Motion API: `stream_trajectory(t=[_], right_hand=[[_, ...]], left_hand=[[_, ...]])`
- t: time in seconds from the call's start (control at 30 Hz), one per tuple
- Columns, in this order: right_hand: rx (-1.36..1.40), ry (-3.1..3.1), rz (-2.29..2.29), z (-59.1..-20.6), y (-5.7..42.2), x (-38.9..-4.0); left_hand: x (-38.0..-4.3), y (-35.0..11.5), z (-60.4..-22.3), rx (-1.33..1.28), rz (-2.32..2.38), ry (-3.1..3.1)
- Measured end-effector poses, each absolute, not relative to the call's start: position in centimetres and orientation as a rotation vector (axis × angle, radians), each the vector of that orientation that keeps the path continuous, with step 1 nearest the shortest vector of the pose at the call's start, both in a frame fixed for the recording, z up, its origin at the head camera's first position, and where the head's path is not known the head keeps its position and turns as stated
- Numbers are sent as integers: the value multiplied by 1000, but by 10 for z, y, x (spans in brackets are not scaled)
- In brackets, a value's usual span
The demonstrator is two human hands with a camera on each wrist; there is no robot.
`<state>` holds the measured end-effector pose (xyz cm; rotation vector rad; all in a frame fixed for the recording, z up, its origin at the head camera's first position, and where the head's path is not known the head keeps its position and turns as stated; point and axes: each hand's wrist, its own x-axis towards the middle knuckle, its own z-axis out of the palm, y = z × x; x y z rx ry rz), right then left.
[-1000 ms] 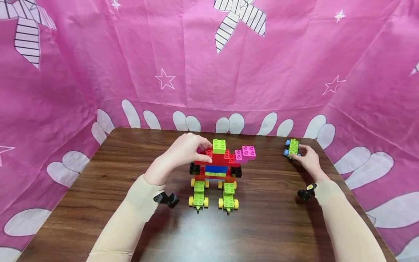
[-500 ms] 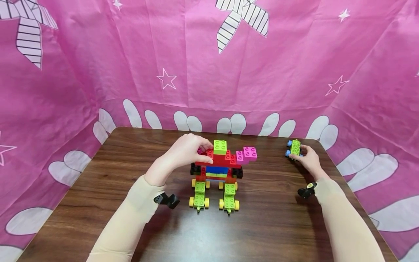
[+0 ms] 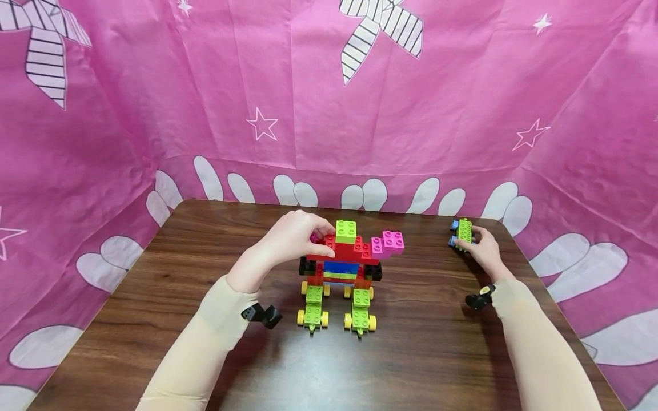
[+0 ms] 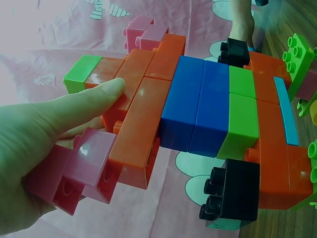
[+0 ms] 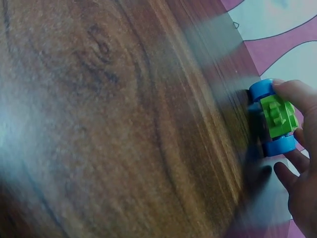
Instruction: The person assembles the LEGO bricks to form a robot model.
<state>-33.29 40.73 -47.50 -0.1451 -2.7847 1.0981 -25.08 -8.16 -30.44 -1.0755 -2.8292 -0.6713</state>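
Note:
A robot figure of toy building bricks (image 3: 341, 267) stands upright on the table, with a red and blue body, a lime-green head block and lime feet on yellow wheels. Its shoulder is gripped by my left hand (image 3: 290, 237); in the left wrist view the thumb lies on an orange-red brick (image 4: 130, 74), beside the pink arm bricks (image 4: 91, 158). At the far right of the table, my right hand (image 3: 485, 251) pinches a lime-green toy car base (image 3: 464, 230) with blue wheels. The right wrist view shows thumb and fingers at the car's wheels (image 5: 280, 145).
The brown wooden table (image 3: 205, 354) carries both toys. A pink curtain (image 3: 319, 137) with white shapes hangs behind it and at both sides. The car is close to the table's back right corner.
The view has shifted slightly. Both hands keep their holds, and neither the figure nor the car has clearly moved on the table.

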Motion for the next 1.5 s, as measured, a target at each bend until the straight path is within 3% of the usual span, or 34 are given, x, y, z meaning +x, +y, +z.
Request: stream_trajectory(t=[1.5], right_hand=[[39, -2804, 1242, -473, 402, -296]], left_hand=[[-251, -81, -306, -1070, -668, -2825]])
